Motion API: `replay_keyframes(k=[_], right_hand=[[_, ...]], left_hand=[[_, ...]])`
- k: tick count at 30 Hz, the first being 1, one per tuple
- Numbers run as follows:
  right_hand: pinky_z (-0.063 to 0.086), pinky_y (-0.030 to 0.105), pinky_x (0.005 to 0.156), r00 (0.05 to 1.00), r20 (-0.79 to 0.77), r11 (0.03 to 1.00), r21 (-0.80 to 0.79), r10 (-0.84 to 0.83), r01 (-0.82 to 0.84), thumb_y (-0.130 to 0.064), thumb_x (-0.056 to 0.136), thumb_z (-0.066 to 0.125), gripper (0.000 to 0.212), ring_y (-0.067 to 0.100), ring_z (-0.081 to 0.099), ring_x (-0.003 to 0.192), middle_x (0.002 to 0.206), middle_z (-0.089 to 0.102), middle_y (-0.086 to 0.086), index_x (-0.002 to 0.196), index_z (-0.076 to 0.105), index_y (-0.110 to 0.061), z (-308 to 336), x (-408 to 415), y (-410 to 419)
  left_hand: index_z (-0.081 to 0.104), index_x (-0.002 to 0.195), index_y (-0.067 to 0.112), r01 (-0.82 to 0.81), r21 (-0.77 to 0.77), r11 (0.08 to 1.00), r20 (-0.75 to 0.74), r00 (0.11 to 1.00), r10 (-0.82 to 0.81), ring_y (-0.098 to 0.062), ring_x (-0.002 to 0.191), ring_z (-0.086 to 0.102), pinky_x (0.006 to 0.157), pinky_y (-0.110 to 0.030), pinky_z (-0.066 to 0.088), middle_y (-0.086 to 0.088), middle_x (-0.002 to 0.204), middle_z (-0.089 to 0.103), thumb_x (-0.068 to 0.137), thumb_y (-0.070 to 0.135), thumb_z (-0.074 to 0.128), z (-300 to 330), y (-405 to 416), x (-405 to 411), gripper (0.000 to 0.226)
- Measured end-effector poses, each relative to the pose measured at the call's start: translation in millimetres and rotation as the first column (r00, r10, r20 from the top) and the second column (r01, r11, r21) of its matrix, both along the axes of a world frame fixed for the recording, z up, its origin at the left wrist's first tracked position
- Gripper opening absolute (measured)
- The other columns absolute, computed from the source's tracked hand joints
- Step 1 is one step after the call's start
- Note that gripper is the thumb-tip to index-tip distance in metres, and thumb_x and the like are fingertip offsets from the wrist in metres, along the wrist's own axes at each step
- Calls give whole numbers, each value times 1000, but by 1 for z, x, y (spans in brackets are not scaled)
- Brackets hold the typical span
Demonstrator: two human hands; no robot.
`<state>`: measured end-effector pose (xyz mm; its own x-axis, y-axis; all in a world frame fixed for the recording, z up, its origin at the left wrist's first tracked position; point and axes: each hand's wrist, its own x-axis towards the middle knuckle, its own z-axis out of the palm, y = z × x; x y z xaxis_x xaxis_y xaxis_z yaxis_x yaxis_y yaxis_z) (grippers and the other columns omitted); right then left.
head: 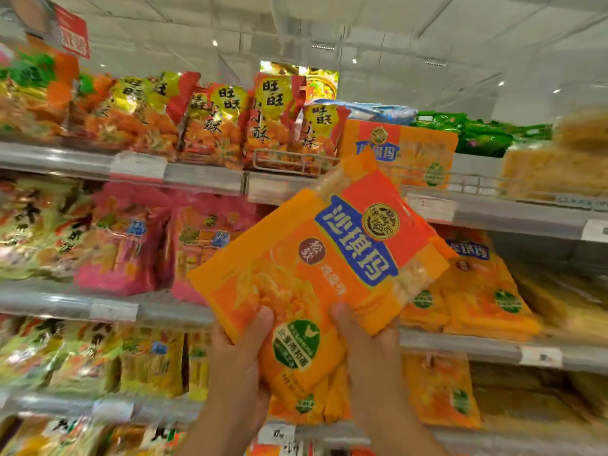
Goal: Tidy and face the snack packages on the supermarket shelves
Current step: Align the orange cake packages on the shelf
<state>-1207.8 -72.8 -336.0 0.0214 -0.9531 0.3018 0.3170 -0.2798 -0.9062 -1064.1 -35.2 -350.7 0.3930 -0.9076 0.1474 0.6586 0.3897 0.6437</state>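
Observation:
A large orange snack package [316,264] with a blue label band and a green round seal hangs tilted in front of the shelves, its top end pointing up and right. My left hand [240,353] grips its lower left edge with the thumb on the front. At the lower right edge my right hand [368,340] holds it the same way. Matching orange packages stand on the top shelf [404,149] behind it and on the middle shelf [473,291] to the right.
Red and yellow snack bags [217,123] fill the top shelf at left, behind a wire rail [289,159]. Pink bags [131,245] and yellow-green bags [36,225] fill the middle shelf. Green packs [477,133] lie at top right. Shelf edges [197,179] carry price tags.

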Motion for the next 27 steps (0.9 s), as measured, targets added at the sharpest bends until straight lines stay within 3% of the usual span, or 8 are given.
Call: replay_keyframes(k=[1, 4, 7, 11, 14, 20, 24, 27], right_hand=[[57, 42, 79, 995, 92, 1000, 8, 29, -30, -44, 59, 91, 74, 20, 70, 99, 114, 71, -4, 123, 55, -43, 2, 9, 5], [57, 49, 77, 996, 94, 1000, 14, 4, -6, -46, 48, 94, 75, 29, 70, 98, 112, 72, 1, 115, 61, -43, 6, 7, 7], [58, 48, 71, 996, 82, 998, 53, 20, -25, -43, 50, 94, 74, 32, 71, 96, 111, 72, 5, 117, 62, -38, 1, -7, 6], [58, 52, 72, 1000, 7, 992, 124, 10, -11, -35, 47, 93, 70, 35, 71, 93, 106, 74, 9, 112, 66, -34, -25, -27, 2], [60, 45, 70, 996, -94, 993, 119, -8, 20, -25, 55, 89, 69, 31, 72, 93, 105, 74, 7, 120, 63, -29, -40, -30, -11], [60, 32, 64, 989, -133, 988, 142, 72, -53, -31, 56, 88, 76, 20, 73, 89, 102, 74, -7, 121, 49, -41, -17, -14, -81], [58, 49, 81, 983, -164, 991, 115, 83, -65, -20, 67, 86, 85, 25, 71, 95, 114, 69, 2, 134, 34, -28, 15, -2, -137], [60, 40, 72, 967, -244, 994, 90, 78, -58, -15, 79, 79, 70, 20, 73, 85, 105, 70, 0, 129, 33, -31, 35, 2, -172]], left_hand=[[61, 124, 32, 32, -3, 999, 10, 999, -32, -38, 102, 69, 75, -51, 57, -13, 119, 70, 63, 28, 87, -2, 2, 10, 67], [55, 135, 20, 86, -39, 996, 40, 996, -85, -31, 108, 68, 74, -41, 59, -14, 128, 65, 72, 33, 78, -7, 2, 55, 68], [66, 121, 25, 96, 20, 995, 200, 975, -98, -27, 94, 72, 66, -39, 59, -13, 121, 69, 69, 32, 81, -14, -4, 91, 55], [66, 121, 37, 236, 162, 958, 545, 788, -286, -29, 101, 71, 72, -37, 60, -5, 116, 72, 46, 47, 95, -42, -5, 94, 81], [62, 116, 48, 92, 211, 973, 675, 706, -213, -18, 91, 74, 66, -28, 59, 5, 104, 76, 54, 53, 90, -51, -15, 78, 68], [64, 108, 42, -63, 253, 965, 663, 738, -126, -16, 79, 75, 56, -28, 58, 9, 95, 76, 63, 48, 76, -22, -68, 68, 47], [63, 108, 43, -195, 227, 954, 698, 716, -19, -15, 81, 74, 62, -35, 59, 12, 96, 75, 59, 60, 73, -2, -107, 66, 53], [62, 105, 41, -234, 186, 954, 726, 687, 27, -8, 76, 73, 55, -25, 56, 12, 95, 75, 58, 62, 72, 8, -131, 61, 53]])
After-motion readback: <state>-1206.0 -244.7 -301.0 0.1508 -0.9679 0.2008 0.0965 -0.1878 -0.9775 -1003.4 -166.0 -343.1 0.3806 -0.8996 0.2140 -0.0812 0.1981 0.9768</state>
